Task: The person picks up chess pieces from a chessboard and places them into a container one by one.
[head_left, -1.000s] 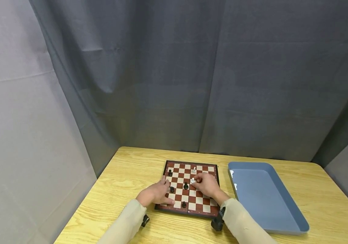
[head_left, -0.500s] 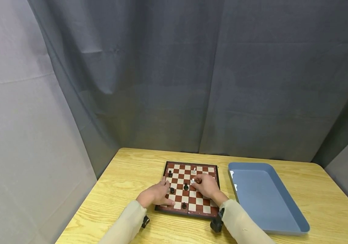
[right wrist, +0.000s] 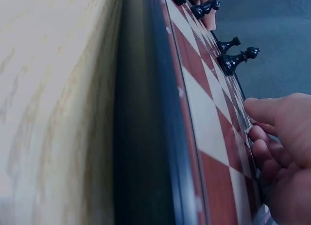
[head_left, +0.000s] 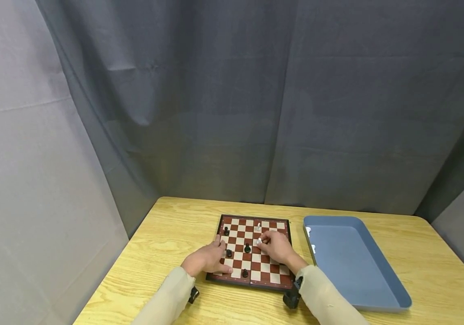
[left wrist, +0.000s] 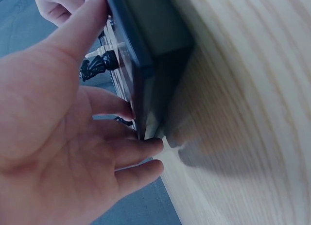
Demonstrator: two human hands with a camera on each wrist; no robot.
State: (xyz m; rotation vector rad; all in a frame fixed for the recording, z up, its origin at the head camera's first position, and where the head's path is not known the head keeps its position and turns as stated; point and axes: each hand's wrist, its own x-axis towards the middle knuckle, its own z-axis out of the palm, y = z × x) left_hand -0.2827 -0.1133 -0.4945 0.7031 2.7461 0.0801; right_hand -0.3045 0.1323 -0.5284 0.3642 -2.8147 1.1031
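Observation:
A red-and-white checkered chessboard lies in front of me. Along its left edge rests my left hand, fingers spread. In the left wrist view that hand's thumb lies over the board's rim, beside a black knight. My right hand pinches a white chess piece between thumb and forefinger, low over the right half of the board. Farther back stands another white piece. Several black pieces occupy the left half, one near the middle seam. The right wrist view largely hides the pinched piece behind the fingers.
Right of the board sits a blue-grey tray, with white pieces along its left wall. Board and tray share a wooden table. Grey curtains hang behind it and at the sides.
My right hand has shifted the pinched white piece slightly to the right. The left hand keeps its place on the board's edge.

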